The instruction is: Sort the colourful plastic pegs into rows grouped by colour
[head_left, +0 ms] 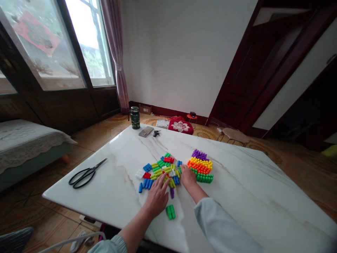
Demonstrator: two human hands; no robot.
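Note:
A loose heap of small coloured plastic blocks (161,169) lies mid-table in blue, green, yellow, red and white. My left hand (157,198) rests flat on the table at the heap's near edge, fingers spread and touching the pieces. My right hand (187,175) reaches into the heap's right side, fingers curled down among the blocks; what they hold is hidden. To the right sits a sorted block of rows (201,165): purple, yellow, orange, green. Two green pieces (170,212) lie apart, close to my left wrist.
Black scissors (86,174) lie at the left of the white marble table (250,189). A camouflage flask (135,117), a phone (145,131) and keys (156,133) sit at the far edge. A bed stands left; a stool (235,135) and cushion (180,126) beyond.

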